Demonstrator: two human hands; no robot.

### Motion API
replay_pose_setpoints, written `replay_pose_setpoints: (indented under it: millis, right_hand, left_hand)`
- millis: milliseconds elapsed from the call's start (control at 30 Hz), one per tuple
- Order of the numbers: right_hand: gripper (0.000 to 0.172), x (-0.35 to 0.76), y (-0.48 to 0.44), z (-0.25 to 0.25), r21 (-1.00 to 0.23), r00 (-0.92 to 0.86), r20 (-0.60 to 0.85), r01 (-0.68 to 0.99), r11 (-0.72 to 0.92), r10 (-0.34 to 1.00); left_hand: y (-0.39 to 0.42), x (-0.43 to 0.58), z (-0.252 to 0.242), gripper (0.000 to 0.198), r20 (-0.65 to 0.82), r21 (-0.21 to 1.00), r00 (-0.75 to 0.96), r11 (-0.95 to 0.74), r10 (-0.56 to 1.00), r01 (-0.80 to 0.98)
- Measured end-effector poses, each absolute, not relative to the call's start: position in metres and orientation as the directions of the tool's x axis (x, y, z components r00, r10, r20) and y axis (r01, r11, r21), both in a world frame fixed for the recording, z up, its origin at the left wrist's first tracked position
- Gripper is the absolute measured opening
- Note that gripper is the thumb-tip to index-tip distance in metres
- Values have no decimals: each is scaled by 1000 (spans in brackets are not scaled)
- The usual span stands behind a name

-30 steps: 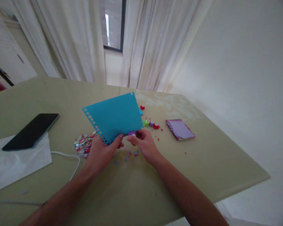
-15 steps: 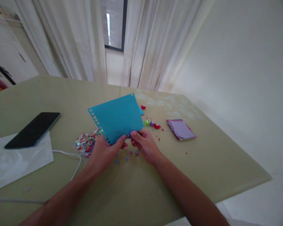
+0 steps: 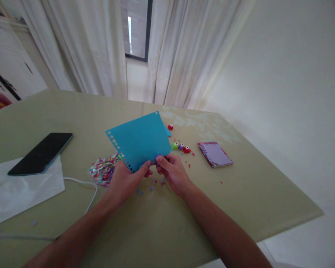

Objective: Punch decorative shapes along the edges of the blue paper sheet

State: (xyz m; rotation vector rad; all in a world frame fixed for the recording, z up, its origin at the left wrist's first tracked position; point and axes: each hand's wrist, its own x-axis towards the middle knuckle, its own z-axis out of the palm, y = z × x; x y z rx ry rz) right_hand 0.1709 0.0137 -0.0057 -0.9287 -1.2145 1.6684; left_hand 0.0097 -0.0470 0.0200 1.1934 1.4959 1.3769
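A sheet of blue paper [image 3: 139, 139] is held tilted up over the table, with a row of punched holes down its left edge. My left hand [image 3: 124, 178] is closed on its lower left corner, thumb in front. My right hand [image 3: 171, 173] is wrapped round a small purple craft punch [image 3: 158, 159] at the sheet's lower edge; most of the punch is hidden by the fingers. Behind the right hand lie a green punch [image 3: 175, 146], a purple punch [image 3: 181, 146] and a red punch [image 3: 187, 149]. Beside the left hand is a heap of coloured paper bits [image 3: 102, 171].
To the right lies a stack of punched paper sheets [image 3: 215, 154], lilac on top. Another red punch [image 3: 170, 127] sits farther back. At left a dark phone [image 3: 41, 154] rests on a white sheet [image 3: 41, 186], and a white cable [image 3: 82, 181] curves near my left forearm.
Both hands keep the same grip on the paper and the punch. The whole view has shifted very slightly; nothing else has visibly moved.
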Motion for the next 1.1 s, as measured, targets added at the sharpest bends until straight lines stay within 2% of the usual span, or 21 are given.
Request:
replay_pose_setpoints:
  millis: [400, 500, 633, 767, 867, 1000, 1100]
  right_hand:
    - [53, 174, 16, 1, -966, -415, -77, -193, -170, 906]
    - [49, 181, 21, 7, -974, -419, -40, -184, -129, 907]
    - [39, 196, 35, 12, -999, -426, 36, -42, 20, 904]
    - [34, 210, 50, 4, -972, -406, 95, 160, 173, 909]
    - [32, 214, 55, -4, -887, -373, 164, 350, 302, 913]
    - [29, 209, 55, -11, -620, -353, 286, 641, 453, 891]
    - [34, 204, 58, -17, -469, -378, 295, 743, 478, 877]
  left_hand:
    - [-46, 11, 20, 26, 25, 994, -279, 7, 960, 112]
    - [-46, 9, 20, 27, 41, 993, -305, -4, 951, 121]
    - [-44, 5, 18, 30, 58, 988, -321, -8, 945, 157]
    - [-40, 1, 14, 32, 67, 986, -346, -9, 936, 165]
    - [-39, -3, 12, 32, 61, 989, -360, -6, 931, 151]
    - [-39, -10, 18, 30, 76, 987, -402, -12, 913, 160]
    - [-38, -19, 25, 27, 115, 971, -496, 7, 860, 238]
